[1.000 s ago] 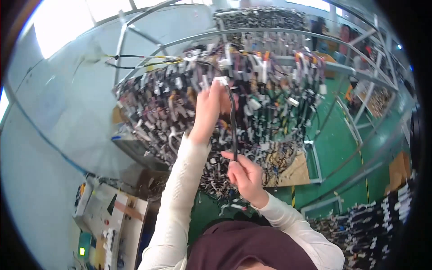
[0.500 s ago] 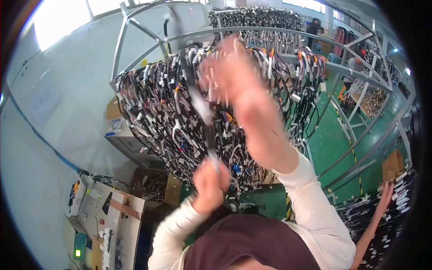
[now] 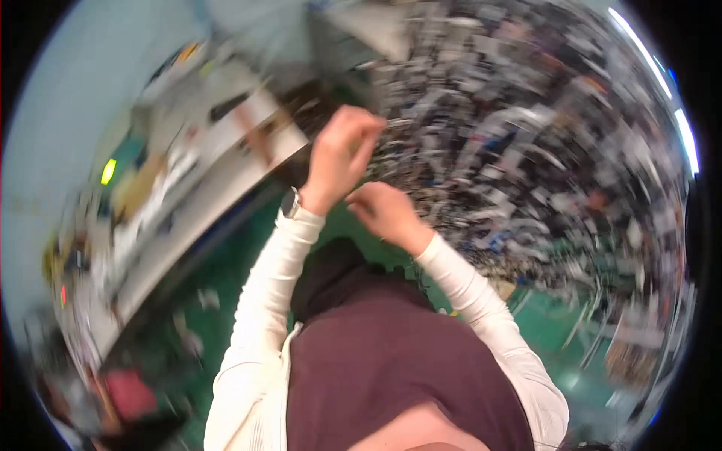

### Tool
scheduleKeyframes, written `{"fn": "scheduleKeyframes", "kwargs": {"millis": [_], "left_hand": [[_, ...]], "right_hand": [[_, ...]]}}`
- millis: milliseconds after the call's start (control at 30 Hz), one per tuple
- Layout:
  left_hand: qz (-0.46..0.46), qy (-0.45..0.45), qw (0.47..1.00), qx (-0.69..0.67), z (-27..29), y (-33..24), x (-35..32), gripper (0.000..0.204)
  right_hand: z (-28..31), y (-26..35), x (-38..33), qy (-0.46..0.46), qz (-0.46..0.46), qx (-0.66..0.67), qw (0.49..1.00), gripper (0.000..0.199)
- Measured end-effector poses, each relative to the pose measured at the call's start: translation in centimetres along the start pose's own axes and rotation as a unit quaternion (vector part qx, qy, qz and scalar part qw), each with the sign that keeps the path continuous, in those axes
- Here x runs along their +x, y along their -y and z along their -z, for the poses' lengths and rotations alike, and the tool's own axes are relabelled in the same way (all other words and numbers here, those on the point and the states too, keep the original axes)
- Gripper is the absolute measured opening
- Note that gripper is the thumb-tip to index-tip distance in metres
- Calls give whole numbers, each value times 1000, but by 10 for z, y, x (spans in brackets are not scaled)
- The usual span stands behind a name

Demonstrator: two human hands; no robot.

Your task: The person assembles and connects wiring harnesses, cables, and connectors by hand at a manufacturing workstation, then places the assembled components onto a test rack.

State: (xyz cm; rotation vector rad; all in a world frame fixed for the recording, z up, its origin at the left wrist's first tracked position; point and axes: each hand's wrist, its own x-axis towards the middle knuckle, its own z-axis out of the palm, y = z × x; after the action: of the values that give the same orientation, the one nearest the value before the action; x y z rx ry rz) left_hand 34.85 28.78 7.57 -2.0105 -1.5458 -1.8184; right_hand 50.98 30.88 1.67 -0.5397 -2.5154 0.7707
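Observation:
My left hand [image 3: 342,154] is raised in front of my body with its fingers curled toward the thumb; no object shows in it. Just below and to the right, my right hand [image 3: 391,214] hovers with fingers loosely bent and a small gap beside the thumb, holding nothing I can see. The two hands are close but apart. A dense mass of hanging wire harnesses [image 3: 496,143], black, white and grey, fills the space beyond and to the right. Motion blur smears the single cables.
To the left stands a long workbench [image 3: 282,146] bearing a green device [image 3: 129,150] with a lit yellow-green display and various small items. Green floor [image 3: 226,301] shows below it. A blurred red thing [image 3: 129,395] is at the lower left, a brownish box shape [image 3: 634,353] at the lower right.
My view has swung left and down, bringing the workbench closer. The cable stretched up from my left hand no longer shows. My right hand has dropped from high over the harnesses to beside my left.

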Motion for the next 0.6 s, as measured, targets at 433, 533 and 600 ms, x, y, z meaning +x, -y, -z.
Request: {"fn": "scheduleKeyframes", "kwargs": {"millis": [433,533,600], "left_hand": [[738,-6,641,213,258,12,-419,56],[707,-126,654,237,268,8,-394,52],[739,-197,597,244,262,-6,-363,47]], "right_hand": [[-286,-18,253,75,261,-32,962,46],[-276,4,258,205,228,-49,951,55],[-245,38,271,354,205,-62,910,55]]}}
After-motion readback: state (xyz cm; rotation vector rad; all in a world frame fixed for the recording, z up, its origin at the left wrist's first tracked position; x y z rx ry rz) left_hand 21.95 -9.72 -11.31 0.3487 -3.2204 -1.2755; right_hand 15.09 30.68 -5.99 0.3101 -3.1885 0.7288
